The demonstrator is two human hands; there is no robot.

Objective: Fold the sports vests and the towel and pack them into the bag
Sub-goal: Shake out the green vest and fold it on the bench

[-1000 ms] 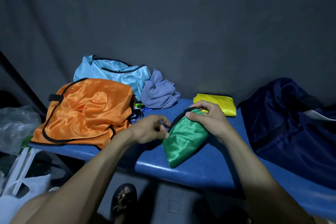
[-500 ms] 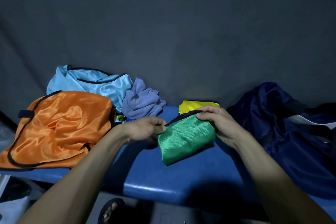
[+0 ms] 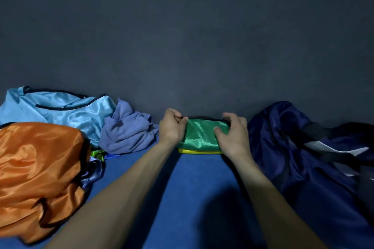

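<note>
Head view. The folded green vest (image 3: 200, 134) lies on top of the folded yellow vest (image 3: 199, 151), of which only a thin front edge shows. Both rest at the far side of the blue bench (image 3: 194, 188), against the dark wall (image 3: 182, 36).

The left hand (image 3: 172, 127) grips the left end of the green vest, fingers curled over its top edge and thumb against the cloth. The right hand (image 3: 234, 134) holds the right end, thumb pressed on the upper face and fingers curled over the far edge.

The navy bag (image 3: 303, 157) lies slumped just right of the right hand, with a white patch showing among its folds.

To the left of the hands, the purple towel (image 3: 127, 133) sits crumpled and unfolded. The light blue vest (image 3: 60, 109) lies behind and to the left of the towel, touching it. The orange vest (image 3: 38, 174) lies unfolded at the near left, overlapping the front of the light blue vest. Scraps of further cloth, lime and pale blue, show between the orange vest and the towel.
</note>
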